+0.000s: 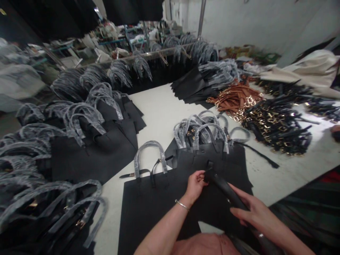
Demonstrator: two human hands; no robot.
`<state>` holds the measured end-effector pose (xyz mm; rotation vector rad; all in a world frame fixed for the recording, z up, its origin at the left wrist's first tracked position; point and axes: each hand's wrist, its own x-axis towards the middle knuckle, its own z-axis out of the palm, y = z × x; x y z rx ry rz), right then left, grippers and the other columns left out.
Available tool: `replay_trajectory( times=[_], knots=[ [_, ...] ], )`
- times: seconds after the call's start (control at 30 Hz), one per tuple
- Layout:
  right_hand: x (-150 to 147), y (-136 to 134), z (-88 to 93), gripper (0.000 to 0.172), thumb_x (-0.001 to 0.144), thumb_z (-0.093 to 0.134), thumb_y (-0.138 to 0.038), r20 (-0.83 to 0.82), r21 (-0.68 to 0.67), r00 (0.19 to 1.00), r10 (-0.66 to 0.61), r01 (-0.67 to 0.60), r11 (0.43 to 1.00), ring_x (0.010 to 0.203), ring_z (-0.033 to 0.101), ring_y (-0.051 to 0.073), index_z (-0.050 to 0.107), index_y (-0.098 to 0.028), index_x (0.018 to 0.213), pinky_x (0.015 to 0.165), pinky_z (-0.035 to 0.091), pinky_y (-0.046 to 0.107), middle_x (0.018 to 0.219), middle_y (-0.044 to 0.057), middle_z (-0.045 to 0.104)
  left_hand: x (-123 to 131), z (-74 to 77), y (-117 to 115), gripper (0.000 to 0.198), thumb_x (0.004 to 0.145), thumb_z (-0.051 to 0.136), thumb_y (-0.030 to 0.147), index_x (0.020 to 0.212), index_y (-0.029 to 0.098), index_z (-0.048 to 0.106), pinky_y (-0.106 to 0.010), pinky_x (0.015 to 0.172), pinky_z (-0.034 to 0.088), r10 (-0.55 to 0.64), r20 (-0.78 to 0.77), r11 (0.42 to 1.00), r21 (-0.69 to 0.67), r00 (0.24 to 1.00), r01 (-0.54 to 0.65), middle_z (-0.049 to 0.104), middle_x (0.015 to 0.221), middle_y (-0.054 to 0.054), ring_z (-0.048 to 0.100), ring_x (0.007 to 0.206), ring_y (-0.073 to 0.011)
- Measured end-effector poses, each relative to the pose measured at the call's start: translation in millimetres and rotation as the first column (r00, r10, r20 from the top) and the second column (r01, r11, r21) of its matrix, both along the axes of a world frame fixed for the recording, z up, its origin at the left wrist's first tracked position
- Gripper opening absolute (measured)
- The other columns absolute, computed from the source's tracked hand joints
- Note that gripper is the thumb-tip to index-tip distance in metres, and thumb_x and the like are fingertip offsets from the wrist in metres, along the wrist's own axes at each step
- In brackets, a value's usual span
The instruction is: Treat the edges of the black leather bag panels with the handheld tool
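Observation:
A long black strap (221, 184) runs slantwise between my two hands, over black bag panels. My left hand (196, 185), with a bracelet at the wrist, pinches the strap near its far end. Farther down its length, my right hand (252, 209) has thumb and fingers closed around it. To the left, under my left forearm, lies a flat black bag panel (148, 205) with a plastic-wrapped handle (150, 145). A thin buckled strap (152, 171) is threaded at that panel's top edge. Behind my hands, more panels with wrapped handles (202, 129) are stacked.
Piles of wrapped-handle panels (106, 152) cover the table's left side. At the right lie brown straps (236, 97) with gold clasps and a heap of black straps (276, 124). A metal rail (148, 54) carries more handles at the back. The pale tabletop (154, 102) shows between piles.

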<state>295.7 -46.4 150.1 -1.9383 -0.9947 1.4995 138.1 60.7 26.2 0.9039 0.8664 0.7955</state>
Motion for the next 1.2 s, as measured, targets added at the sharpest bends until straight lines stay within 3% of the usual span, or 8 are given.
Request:
replay_trajectory(
  times=[0.17, 0.27, 0.37, 0.43, 0.5, 0.63, 1.0, 1.2],
  knots=[
    [-0.9, 2.9, 0.4, 0.092, 0.067, 0.066, -0.037, 0.036, 0.022, 0.995, -0.091, 0.090, 0.996, 0.047, 0.051, 0.011, 0.033, -0.018, 0.151, 0.046, 0.039, 0.025, 0.083, 0.000, 0.068, -1.7, 5.6, -17.7, 0.039, 0.082, 0.056, 0.022, 0.121, 0.015, 0.054, -0.031, 0.074, 0.050, 0.075, -0.165, 0.978, 0.202, 0.983, -0.040, 0.061, 0.089, -0.005, 0.058, 0.075, -0.0149],
    [-1.3, 4.5, -0.7, 0.093, 0.067, 0.066, -0.038, 0.033, 0.032, 0.992, -0.121, 0.120, 0.992, 0.048, 0.051, 0.011, 0.030, -0.020, 0.151, 0.046, 0.039, 0.025, 0.091, 0.001, 0.068, -10.8, 10.0, -22.3, 0.038, 0.083, 0.055, 0.016, 0.122, 0.017, 0.051, -0.036, 0.089, 0.048, 0.202, -0.319, 0.888, 0.459, 0.926, -0.036, 0.056, 0.109, -0.010, 0.056, 0.095, -0.0187],
    [3.1, -5.4, -3.0, 0.090, 0.070, 0.065, -0.037, 0.004, 0.024, 0.997, -0.083, 0.083, 0.996, 0.050, 0.049, 0.010, 0.031, -0.020, 0.151, 0.048, 0.040, 0.025, 0.091, 0.000, 0.069, -19.7, 10.4, -19.4, 0.026, 0.090, 0.047, 0.020, 0.112, 0.018, 0.060, -0.039, 0.096, 0.045, 0.178, -0.373, 0.822, 0.565, 0.911, 0.070, 0.056, 0.112, -0.011, 0.055, 0.104, -0.0211],
    [7.3, -15.7, -5.3, 0.089, 0.070, 0.065, -0.036, 0.017, 0.018, 0.997, -0.078, 0.078, 0.997, 0.051, 0.048, 0.011, 0.031, -0.019, 0.151, 0.049, 0.039, 0.025, 0.090, 0.001, 0.069, -20.7, 8.8, -15.7, 0.027, 0.093, 0.045, 0.030, 0.107, 0.017, 0.064, -0.037, 0.085, 0.050, 0.143, -0.366, 0.901, 0.433, 0.919, 0.032, 0.061, 0.102, -0.011, 0.059, 0.094, -0.0210],
    [10.2, -24.7, -6.6, 0.092, 0.070, 0.067, -0.036, -0.003, 0.009, 0.996, -0.086, 0.086, 0.996, 0.051, 0.047, 0.010, 0.030, -0.018, 0.151, 0.048, 0.038, 0.025, 0.091, 0.002, 0.069, -17.3, 7.4, -13.1, 0.034, 0.089, 0.051, 0.042, 0.102, 0.014, 0.066, -0.031, 0.067, 0.051, 0.103, -0.289, 0.986, 0.152, 0.952, -0.061, 0.064, 0.093, -0.011, 0.062, 0.082, -0.0203],
    [8.7, -27.7, -3.0, 0.097, 0.069, 0.067, -0.037, -0.098, -0.035, 0.993, -0.063, 0.060, 0.998, 0.049, 0.045, 0.010, 0.024, -0.015, 0.153, 0.048, 0.037, 0.025, 0.087, 0.002, 0.068, -6.9, 10.1, -13.9, 0.053, 0.074, 0.067, 0.056, 0.099, 0.009, 0.067, -0.023, 0.055, 0.044, 0.087, -0.032, 0.971, -0.220, 0.996, -0.091, 0.066, 0.085, -0.010, 0.060, 0.069, -0.0154],
    [8.4, -20.7, -3.3, 0.086, 0.071, 0.067, -0.031, -0.205, -0.040, 0.978, -0.027, 0.019, 0.999, 0.049, 0.051, 0.009, 0.032, -0.022, 0.150, 0.048, 0.037, 0.025, 0.090, 0.000, 0.064, -2.9, 24.1, -17.5, 0.051, 0.067, 0.076, 0.053, 0.091, 0.009, 0.070, -0.019, 0.049, 0.037, 0.059, 0.050, 0.955, -0.293, 0.997, -0.042, 0.062, 0.067, -0.003, 0.046, 0.050, -0.0060],
    [14.9, -10.5, -2.8, 0.094, 0.071, 0.072, -0.041, -0.080, 0.078, 0.973, -0.215, 0.221, 0.972, 0.053, 0.051, 0.011, 0.029, -0.019, 0.151, 0.051, 0.043, 0.026, 0.082, -0.002, 0.064, -7.0, 17.2, -11.8, 0.049, 0.082, 0.058, 0.054, 0.099, 0.009, 0.062, -0.023, 0.057, 0.046, -0.049, -0.020, 0.979, -0.198, 0.999, 0.044, 0.065, 0.086, -0.010, 0.061, 0.067, -0.0136]
  ],
)
